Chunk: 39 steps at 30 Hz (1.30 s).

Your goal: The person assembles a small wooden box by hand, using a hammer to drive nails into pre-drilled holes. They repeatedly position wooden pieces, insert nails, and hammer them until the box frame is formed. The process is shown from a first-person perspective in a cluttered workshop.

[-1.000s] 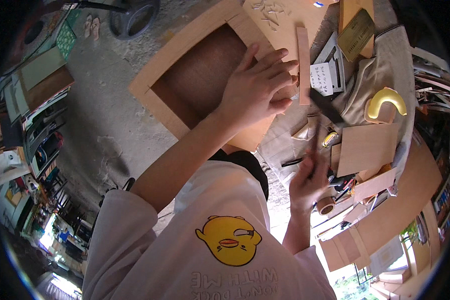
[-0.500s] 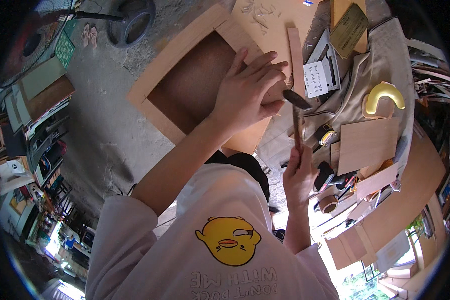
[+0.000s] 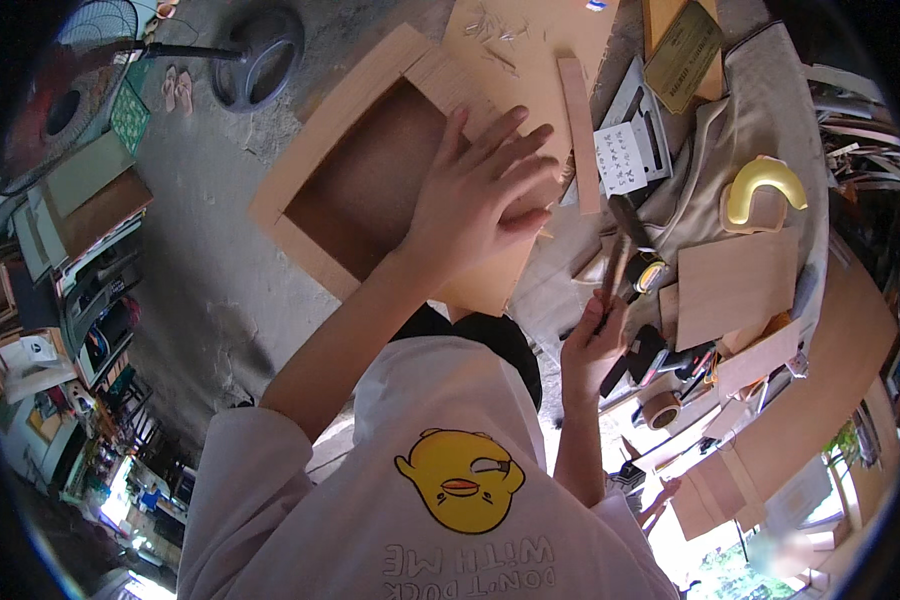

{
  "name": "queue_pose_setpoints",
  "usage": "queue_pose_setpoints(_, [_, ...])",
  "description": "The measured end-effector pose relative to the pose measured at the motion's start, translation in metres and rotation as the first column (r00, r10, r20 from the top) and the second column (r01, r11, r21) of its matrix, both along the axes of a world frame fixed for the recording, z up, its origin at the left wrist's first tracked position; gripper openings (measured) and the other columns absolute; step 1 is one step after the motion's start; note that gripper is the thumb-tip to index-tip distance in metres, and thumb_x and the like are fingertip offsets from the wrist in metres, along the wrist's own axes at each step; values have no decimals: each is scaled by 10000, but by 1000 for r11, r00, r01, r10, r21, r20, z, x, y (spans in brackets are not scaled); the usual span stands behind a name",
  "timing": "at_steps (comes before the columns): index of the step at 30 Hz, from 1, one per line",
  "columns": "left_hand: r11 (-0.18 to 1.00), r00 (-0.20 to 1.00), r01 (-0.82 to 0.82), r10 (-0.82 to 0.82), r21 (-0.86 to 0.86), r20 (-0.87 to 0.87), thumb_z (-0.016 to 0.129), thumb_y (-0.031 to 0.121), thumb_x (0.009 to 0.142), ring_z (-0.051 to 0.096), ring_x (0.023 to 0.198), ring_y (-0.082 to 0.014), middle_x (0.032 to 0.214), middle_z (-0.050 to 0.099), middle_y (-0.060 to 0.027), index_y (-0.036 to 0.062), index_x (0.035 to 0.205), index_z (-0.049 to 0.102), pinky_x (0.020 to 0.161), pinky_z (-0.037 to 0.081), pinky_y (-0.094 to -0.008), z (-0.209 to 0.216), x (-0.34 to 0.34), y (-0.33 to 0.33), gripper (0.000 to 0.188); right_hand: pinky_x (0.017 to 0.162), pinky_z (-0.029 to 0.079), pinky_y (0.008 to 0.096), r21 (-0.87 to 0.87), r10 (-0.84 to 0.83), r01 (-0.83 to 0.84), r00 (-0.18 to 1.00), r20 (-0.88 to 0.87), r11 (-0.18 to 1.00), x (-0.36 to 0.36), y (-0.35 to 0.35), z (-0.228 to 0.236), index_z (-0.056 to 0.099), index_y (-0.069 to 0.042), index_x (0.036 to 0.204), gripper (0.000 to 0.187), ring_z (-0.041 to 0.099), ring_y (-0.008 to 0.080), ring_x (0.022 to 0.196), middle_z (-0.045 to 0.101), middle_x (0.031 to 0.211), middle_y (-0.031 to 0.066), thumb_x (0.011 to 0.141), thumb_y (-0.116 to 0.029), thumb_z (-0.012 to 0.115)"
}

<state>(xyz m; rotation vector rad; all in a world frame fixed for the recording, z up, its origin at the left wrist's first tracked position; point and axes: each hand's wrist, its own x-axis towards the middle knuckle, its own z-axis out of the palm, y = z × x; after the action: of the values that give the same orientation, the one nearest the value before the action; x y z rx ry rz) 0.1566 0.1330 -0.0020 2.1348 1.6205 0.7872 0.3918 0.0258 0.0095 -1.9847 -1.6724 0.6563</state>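
A shallow wooden box [image 3: 410,55] with a broad light-brown rim is tilted in front of me, its hollow facing up. My left hand [image 3: 475,195] lies across its right side, fingers spread, the thumb side over the hollow. My right hand [image 3: 595,335] grips a hammer [image 3: 618,262] by its wooden handle. The dark hammer head stands to the right of the box, apart from it. Under the box's right side lies a tan board [image 3: 540,60] with several small nail-like slivers [image 3: 500,40] scattered on it.
A thin wood strip [image 3: 580,135], a metal square [image 3: 645,110] and a handwritten paper [image 3: 622,158] lie at the right. Beyond are a tape measure [image 3: 648,272], a yellow curved piece [image 3: 765,185], a flat panel [image 3: 735,285], a cordless tool [image 3: 655,355] and a tape roll [image 3: 660,409]. A fan [image 3: 80,95] stands far left.
The hammer has swung right, away from the box's edge, its head now near the tape measure. My left hand stays on the box, its fingers a little more spread. The whole view has shifted slightly.
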Motion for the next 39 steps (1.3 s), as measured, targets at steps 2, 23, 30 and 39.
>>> queue_pose_setpoints(2, [996, 996, 81, -79, 49, -33, 825, 390, 814, 420, 1478, -265, 1507, 556, -3, 224, 1181, 687, 1224, 224, -628, -5, 0, -6, 426, 550, 513, 442, -21, -18, 20, 995, 97, 1000, 9, -11, -29, 584, -24, 1128, 180, 701, 389, 669, 678, 769, 187, 1040, -179, 611])
queue_pose_setpoints(23, [975, 980, 186, -193, -123, -45, 753, 315, 929, 461, 1451, -249, 1520, 550, -24, 213, 1193, 651, 1228, 271, -575, 7, -1, -16, 301, 864, 439, 397, 307, 462, -530, 845, 269, 791, -103, 272, -81, 727, -140, 1014, 162, 595, 237, 954, 649, 997, 12, 857, -101, 741])
queue_pose_setpoints(30, [977, 985, 171, -168, -125, 32, 720, 294, 971, 472, 1443, -236, 1526, 545, -9, 193, 1159, 585, 1258, 263, -538, 3, 1, -18, 253, 877, 432, 403, 266, 560, -643, 761, 329, 718, -125, 296, -92, 728, -147, 949, 77, 592, 224, 969, 645, 980, -7, 886, -178, 698])
queue_pose_setpoints(39, [982, 985, 171, -170, -82, 24, 666, 322, 972, 404, 1488, -243, 1549, 511, -39, 159, 1117, 611, 1274, 268, -519, 1, 0, -17, 225, 881, 439, 425, 225, 604, -693, 713, 357, 685, -132, 306, -96, 678, -87, 976, 111, 600, 262, 965, 620, 984, 69, 929, -174, 628])
